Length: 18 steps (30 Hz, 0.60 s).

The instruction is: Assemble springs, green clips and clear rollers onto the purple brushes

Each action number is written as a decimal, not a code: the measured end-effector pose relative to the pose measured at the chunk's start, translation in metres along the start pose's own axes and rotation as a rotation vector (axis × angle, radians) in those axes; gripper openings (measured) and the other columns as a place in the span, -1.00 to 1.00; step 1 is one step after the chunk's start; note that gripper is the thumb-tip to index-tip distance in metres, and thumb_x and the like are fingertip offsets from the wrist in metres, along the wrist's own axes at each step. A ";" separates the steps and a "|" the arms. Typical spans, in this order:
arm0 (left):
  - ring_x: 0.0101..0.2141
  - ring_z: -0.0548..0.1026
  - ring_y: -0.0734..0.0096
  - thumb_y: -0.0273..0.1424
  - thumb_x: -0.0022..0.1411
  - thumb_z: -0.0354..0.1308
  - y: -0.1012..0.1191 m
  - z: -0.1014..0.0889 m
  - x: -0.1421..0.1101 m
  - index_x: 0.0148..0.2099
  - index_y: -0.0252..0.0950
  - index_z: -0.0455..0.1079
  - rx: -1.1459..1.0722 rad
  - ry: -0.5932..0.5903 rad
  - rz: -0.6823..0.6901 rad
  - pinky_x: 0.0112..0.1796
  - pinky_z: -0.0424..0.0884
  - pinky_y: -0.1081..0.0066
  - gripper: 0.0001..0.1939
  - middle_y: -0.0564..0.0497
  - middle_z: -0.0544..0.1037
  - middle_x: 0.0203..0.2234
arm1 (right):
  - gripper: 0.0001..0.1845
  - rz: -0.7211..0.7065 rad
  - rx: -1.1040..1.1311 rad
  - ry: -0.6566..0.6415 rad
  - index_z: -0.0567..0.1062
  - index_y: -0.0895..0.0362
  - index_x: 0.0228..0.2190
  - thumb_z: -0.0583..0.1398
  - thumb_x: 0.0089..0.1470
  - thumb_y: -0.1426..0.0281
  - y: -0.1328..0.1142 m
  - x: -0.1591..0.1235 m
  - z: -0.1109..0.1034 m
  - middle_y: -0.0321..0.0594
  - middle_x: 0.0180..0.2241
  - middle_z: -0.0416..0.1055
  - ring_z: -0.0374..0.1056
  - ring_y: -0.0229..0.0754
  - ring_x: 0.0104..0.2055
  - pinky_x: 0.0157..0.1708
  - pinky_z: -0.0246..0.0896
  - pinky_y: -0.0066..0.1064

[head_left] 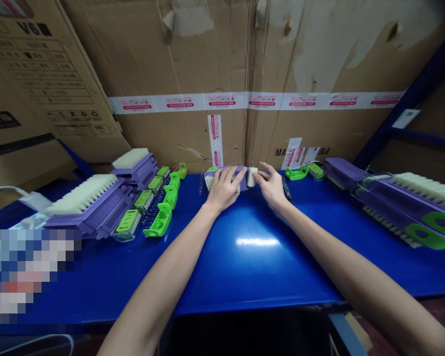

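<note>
- The purple plastic brush unit (243,185) is held under the curled fingers of the left hand (222,190).
- At its right end, a white cylinder (251,178) is touched by the half-open right hand (272,188); whether it is gripped cannot be told.
- Left of the unit, green plastic brackets (160,221) are left loose.
- Far right of it, green ends (426,238) are seen on stacked purple brushes (400,199).

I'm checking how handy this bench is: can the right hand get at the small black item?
Probably yes: the black item lies close beside the right hand, nothing visibly blocking it, though those fingertips are at the white piece.
</note>
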<state>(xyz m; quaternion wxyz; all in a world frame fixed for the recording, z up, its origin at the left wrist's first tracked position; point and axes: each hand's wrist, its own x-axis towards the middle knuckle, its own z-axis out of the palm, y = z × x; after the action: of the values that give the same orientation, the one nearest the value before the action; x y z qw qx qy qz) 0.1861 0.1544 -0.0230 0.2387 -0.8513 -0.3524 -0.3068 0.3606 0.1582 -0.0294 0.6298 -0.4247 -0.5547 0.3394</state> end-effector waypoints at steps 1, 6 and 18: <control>0.10 0.27 0.02 -0.48 0.10 0.10 0.000 0.000 0.000 0.28 -0.34 0.11 0.001 0.000 0.002 0.08 0.16 0.07 -0.33 -0.27 0.31 0.11 | -0.27 -0.004 -0.007 -0.010 0.26 0.18 0.06 0.25 -0.09 0.10 0.000 -0.001 0.000 -0.02 -0.18 0.53 0.47 -0.03 -0.13 -0.10 0.37 -0.14; 0.10 0.27 0.00 -0.45 0.10 0.11 -0.001 0.001 0.000 0.28 -0.37 0.12 0.031 0.008 0.028 0.08 0.15 0.09 -0.33 -0.29 0.31 0.11 | -0.32 -0.022 -0.024 -0.001 0.28 0.17 0.04 0.25 -0.08 0.14 -0.002 -0.004 0.001 -0.04 -0.19 0.54 0.47 -0.06 -0.16 -0.08 0.36 -0.13; 0.08 0.30 0.01 -0.41 0.13 0.10 0.000 -0.001 -0.001 0.27 -0.36 0.13 0.052 -0.007 0.002 0.04 0.19 0.10 -0.36 -0.27 0.33 0.11 | -0.33 -0.159 -0.169 0.001 0.26 0.16 0.07 0.26 -0.07 0.22 0.000 -0.007 0.003 -0.04 -0.15 0.51 0.45 -0.05 -0.10 -0.04 0.32 -0.11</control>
<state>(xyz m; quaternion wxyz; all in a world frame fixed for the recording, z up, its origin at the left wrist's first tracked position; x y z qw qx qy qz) 0.1857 0.1532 -0.0228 0.2597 -0.8464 -0.3601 -0.2941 0.3562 0.1529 -0.0325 0.6171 -0.4311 -0.6129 0.2403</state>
